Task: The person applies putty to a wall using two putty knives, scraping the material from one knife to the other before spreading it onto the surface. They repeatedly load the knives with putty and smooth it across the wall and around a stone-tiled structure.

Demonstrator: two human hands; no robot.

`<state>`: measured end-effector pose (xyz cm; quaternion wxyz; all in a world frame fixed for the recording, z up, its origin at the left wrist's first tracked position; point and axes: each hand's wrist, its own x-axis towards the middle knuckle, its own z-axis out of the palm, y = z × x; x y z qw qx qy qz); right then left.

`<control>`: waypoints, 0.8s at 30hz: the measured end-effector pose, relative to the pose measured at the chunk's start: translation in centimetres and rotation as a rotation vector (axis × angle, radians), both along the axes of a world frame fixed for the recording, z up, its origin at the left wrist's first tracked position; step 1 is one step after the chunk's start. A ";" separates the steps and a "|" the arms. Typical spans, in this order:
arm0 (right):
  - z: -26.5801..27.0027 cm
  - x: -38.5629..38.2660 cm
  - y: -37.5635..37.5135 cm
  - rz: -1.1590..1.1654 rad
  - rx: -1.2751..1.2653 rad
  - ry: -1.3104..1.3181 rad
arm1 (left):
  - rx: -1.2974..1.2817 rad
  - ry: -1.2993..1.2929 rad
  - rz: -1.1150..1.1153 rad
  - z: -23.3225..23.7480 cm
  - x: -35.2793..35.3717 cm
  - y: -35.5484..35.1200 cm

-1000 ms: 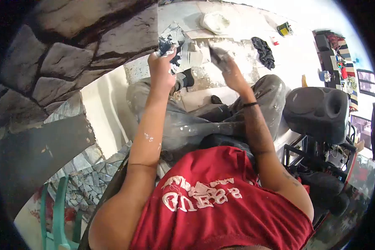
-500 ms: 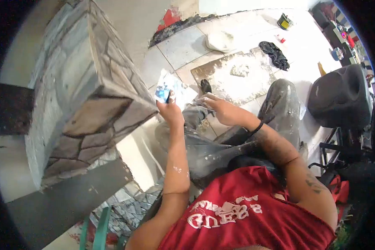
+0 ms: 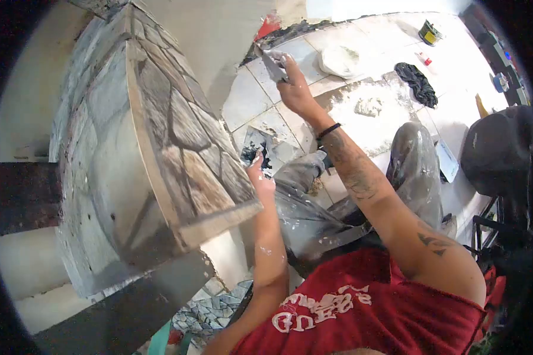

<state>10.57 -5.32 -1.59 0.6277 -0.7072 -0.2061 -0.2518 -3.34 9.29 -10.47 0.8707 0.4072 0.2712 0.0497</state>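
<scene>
My right hand (image 3: 295, 89) is closed around a putty knife (image 3: 273, 66), stretched far forward with the grey blade close to the chipped, dark lower edge of the wall (image 3: 283, 34). Lower down, my left hand (image 3: 260, 173) grips a flat, thin plate (image 3: 276, 147) with dark and whitish smears, its thumb lying on top. The left forearm runs close past the corner of a stone-patterned block (image 3: 186, 124). Whitish marks spot my fingers and both trouser legs.
A white bag-like bundle (image 3: 339, 61), a powder-covered board (image 3: 361, 127), a black cloth (image 3: 416, 84) and a small dark bucket (image 3: 430, 32) are on the tiled floor. A black speaker (image 3: 494, 151) stands on the right. The stone-patterned block fills the left side.
My right hand has moved forward and up from near the left hand to the wall's base, putty knife now visible. The plate has tilted in my left hand; the view has shifted.
</scene>
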 end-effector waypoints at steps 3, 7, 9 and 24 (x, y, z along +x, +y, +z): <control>1.3 -0.4 1.6 -0.205 -0.247 -0.051 | 0.031 0.076 0.007 0.4 0.0 0.0; 1.5 0.4 2.2 -0.343 -0.277 -0.112 | 0.040 0.041 -0.036 -1.6 0.0 0.9; 2.3 0.5 1.8 -0.465 -0.344 -0.131 | 0.055 0.010 -0.020 -2.8 0.2 1.1; 1.6 4.0 2.6 -0.741 -0.531 -0.313 | 0.293 0.313 -0.048 -6.6 0.5 3.4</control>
